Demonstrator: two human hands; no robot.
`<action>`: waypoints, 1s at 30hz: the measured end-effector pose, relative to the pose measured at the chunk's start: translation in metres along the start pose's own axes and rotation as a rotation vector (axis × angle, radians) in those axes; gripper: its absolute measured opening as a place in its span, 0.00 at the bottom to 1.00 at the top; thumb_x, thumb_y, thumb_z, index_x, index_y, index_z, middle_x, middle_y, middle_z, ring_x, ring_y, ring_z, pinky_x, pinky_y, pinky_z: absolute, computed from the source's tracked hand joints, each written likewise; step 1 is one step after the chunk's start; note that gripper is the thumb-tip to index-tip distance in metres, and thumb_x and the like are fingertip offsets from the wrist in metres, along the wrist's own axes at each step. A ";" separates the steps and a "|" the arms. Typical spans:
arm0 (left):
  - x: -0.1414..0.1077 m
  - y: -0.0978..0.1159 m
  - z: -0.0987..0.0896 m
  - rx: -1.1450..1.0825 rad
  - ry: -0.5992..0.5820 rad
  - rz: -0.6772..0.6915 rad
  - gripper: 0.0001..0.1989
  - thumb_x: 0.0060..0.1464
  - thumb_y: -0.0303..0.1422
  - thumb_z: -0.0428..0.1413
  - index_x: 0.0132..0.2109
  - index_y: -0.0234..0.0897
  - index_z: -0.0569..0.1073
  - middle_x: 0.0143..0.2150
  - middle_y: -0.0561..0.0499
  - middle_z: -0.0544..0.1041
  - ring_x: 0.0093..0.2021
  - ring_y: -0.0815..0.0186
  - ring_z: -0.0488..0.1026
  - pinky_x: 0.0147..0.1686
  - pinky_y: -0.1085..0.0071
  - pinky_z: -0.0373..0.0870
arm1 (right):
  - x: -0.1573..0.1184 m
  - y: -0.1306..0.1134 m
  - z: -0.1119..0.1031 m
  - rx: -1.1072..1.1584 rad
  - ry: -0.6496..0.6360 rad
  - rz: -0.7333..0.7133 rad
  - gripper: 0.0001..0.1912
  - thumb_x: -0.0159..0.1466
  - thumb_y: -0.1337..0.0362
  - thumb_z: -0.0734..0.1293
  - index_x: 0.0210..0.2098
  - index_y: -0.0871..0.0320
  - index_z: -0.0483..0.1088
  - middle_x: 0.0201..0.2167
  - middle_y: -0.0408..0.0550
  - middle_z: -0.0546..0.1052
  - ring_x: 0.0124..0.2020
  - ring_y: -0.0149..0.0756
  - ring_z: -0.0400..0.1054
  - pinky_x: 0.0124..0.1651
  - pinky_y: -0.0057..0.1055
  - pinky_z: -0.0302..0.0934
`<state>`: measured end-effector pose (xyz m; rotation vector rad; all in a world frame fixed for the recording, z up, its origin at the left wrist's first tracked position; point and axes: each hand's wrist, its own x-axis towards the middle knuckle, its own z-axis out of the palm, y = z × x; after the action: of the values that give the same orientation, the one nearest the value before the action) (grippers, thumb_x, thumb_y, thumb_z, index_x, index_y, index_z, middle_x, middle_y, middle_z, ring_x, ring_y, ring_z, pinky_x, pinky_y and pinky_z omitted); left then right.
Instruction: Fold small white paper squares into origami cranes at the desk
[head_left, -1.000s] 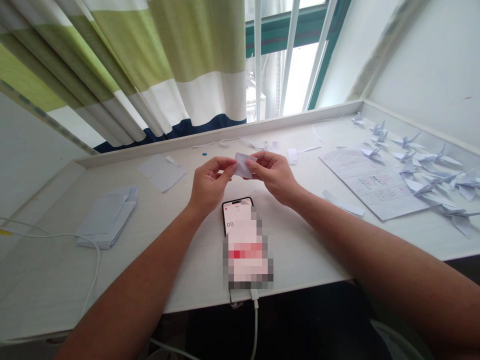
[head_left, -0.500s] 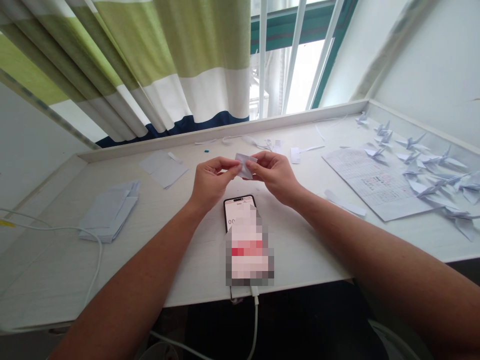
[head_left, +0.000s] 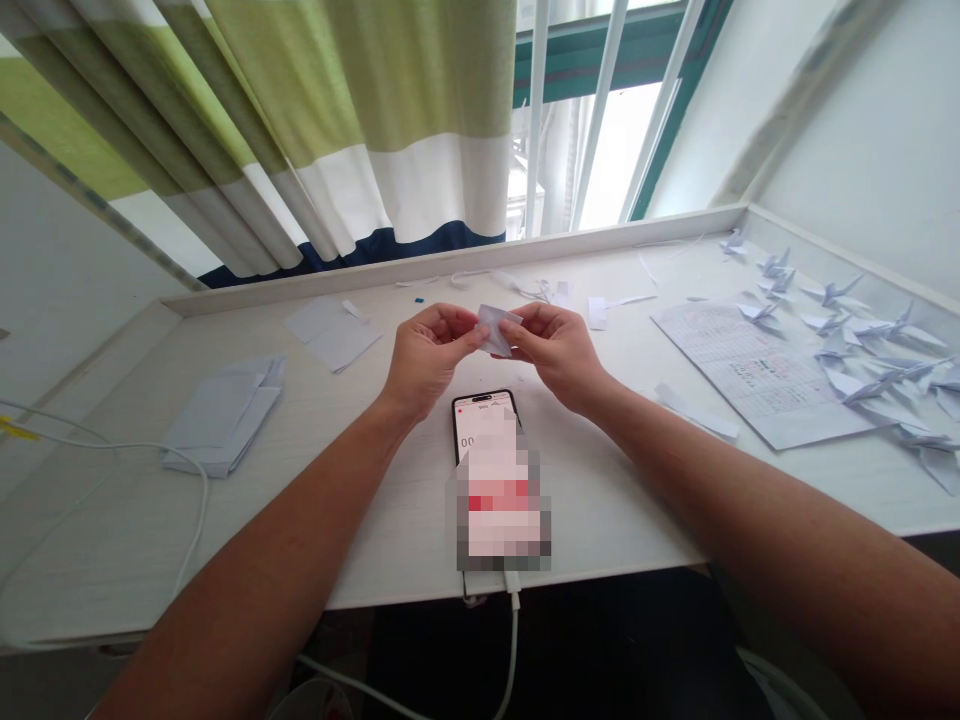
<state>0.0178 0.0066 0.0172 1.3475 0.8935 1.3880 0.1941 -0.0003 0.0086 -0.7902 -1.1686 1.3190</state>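
Observation:
A small folded white paper (head_left: 496, 322) is held up over the middle of the desk, between both hands. My left hand (head_left: 433, 358) pinches its left side with thumb and fingers. On its right side, my right hand (head_left: 561, 352) grips it the same way. Just below the hands lies a phone (head_left: 487, 425) with a lit screen, partly blurred by a mosaic, and a cable plugged into its lower end. The fine creases of the small paper cannot be made out.
Several folded paper cranes (head_left: 832, 290) stand at the right, some on a printed sheet (head_left: 750, 380). A paper stack (head_left: 217, 415) and loose sheets (head_left: 334, 330) lie at the left. A white cable (head_left: 204, 500) crosses the left side; paper strips (head_left: 694, 412) lie about.
The whole view has shifted slightly. Both hands still hold the small paper, which now shows a slightly wider face between the fingers.

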 end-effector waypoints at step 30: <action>-0.002 -0.001 0.002 0.082 0.005 0.015 0.15 0.49 0.41 0.74 0.34 0.36 0.81 0.30 0.52 0.81 0.31 0.69 0.74 0.32 0.72 0.73 | -0.002 -0.001 0.001 -0.004 0.025 -0.012 0.21 0.53 0.48 0.84 0.31 0.57 0.77 0.29 0.45 0.82 0.31 0.33 0.76 0.44 0.38 0.75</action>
<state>0.0199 0.0050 0.0159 1.4160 0.9545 1.3792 0.1933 -0.0030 0.0091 -0.7991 -1.1554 1.2939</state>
